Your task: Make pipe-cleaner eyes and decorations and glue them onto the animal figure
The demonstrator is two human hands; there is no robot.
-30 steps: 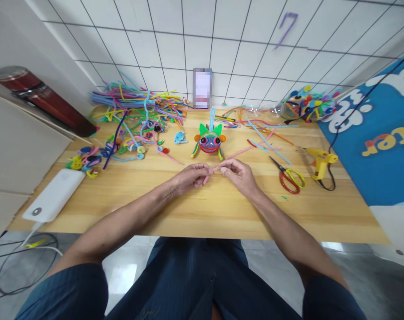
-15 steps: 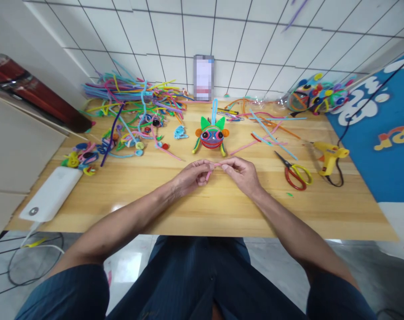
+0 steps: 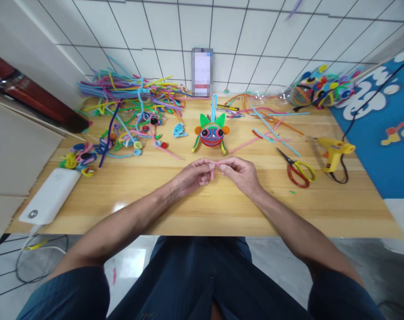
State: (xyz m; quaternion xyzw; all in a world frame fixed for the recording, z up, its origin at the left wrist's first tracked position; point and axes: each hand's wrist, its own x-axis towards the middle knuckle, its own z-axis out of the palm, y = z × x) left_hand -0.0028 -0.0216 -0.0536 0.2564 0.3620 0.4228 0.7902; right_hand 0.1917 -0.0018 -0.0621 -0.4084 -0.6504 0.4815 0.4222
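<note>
Between the fingertips of the left hand (image 3: 195, 176) and the right hand (image 3: 240, 174) is a pink stem (image 3: 212, 175), raised a little toward the camera or resting near the table (image 3: 202, 213); which of the two I cannot tell. Both hands grasp it, thumb against fingers, the two pinches almost touching, and a short tail of it hangs down beside the left fingertips, on the near side of the grip. Whether it is looped or simply bent there is too small to tell.

It should be very light and soft on the outside, probably with a thin wire inside that gives easily and keeps a bend. Slipping seems unlikely, given a fuzzy surface; too many sharp folds at one spot might weaken it. The best hold is likely close on either side of the bend, with fingertips only, leaving the tail free.

Just beyond the grip stands the toy (image 3: 212, 137), with green ears and black eyes. Farther off to its left lies a pile (image 3: 122, 91) of stems. Well to the right of the grip are the scissors (image 3: 298, 173), then the glue gun (image 3: 336, 153)
</note>
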